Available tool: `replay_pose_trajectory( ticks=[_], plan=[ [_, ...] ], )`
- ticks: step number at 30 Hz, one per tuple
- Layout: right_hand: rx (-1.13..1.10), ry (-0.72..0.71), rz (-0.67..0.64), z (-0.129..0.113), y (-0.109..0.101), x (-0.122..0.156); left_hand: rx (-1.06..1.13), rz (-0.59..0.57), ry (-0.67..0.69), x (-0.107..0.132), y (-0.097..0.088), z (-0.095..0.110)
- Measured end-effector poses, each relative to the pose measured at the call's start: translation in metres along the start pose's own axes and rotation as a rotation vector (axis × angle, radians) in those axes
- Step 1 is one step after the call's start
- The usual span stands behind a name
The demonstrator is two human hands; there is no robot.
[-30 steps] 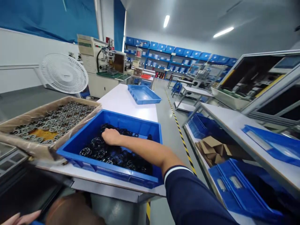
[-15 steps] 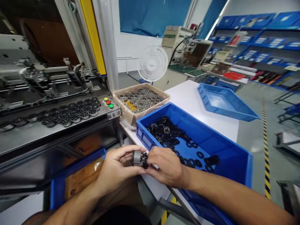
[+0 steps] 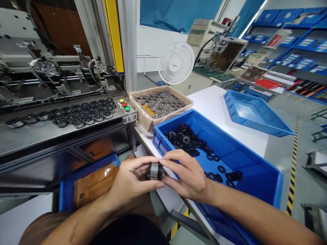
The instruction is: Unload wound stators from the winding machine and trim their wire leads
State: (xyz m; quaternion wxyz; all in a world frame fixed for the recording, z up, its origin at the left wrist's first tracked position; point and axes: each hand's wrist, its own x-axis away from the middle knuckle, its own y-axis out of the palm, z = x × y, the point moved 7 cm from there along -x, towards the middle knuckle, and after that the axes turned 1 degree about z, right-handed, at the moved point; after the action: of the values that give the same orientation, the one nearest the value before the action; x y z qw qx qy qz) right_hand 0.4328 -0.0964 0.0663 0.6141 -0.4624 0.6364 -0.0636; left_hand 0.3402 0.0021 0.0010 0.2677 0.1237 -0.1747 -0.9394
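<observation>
Between my hands is a motor stator core (image 3: 154, 171), a short grey metal cylinder with black plastic end pieces. My left hand (image 3: 134, 178) grips its grey side, thumb below and fingers above. At the right end, the fingers of my right hand (image 3: 185, 175) press on the black end cap (image 3: 160, 172), which sits against the metal. Part of the core's left end is hidden by my left fingers. Just right of my hands stands a deep blue bin (image 3: 245, 160) with many loose black plastic rings (image 3: 186, 139) in it.
A lined carton (image 3: 145, 126) full of metal cores stands behind the bin. Several finished-looking black-and-grey cores (image 3: 84, 112) lie on the machine's ledge, beside a button box (image 3: 127, 109). A shallow blue tray (image 3: 258, 115) lies on the white table; a fan (image 3: 176, 63) stands behind.
The black end cap, which stuck out from the grey core, now sits close against it. My right fingers have straightened and spread somewhat. The view has turned slightly left.
</observation>
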Motion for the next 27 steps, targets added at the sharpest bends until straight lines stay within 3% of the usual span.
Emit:
replay_pose_trajectory(
  ticks=[16, 21, 24, 27],
  plan=[
    [0.078, -0.139, -0.01, -0.01, -0.001, 0.002, 0.08, -0.022, -0.118, 0.001, 0.005, -0.011],
    [0.12, -0.155, -0.064, -0.007, 0.003, 0.008, -0.094, -0.055, -0.038, 0.006, 0.005, -0.007],
    [0.245, -0.095, -0.109, 0.011, 0.002, 0.011, -0.475, -0.036, 0.094, 0.008, -0.022, 0.017],
    [0.372, -0.037, -0.07, 0.038, -0.003, 0.012, -1.023, 0.233, 0.168, 0.013, -0.096, 0.061]
  ],
)
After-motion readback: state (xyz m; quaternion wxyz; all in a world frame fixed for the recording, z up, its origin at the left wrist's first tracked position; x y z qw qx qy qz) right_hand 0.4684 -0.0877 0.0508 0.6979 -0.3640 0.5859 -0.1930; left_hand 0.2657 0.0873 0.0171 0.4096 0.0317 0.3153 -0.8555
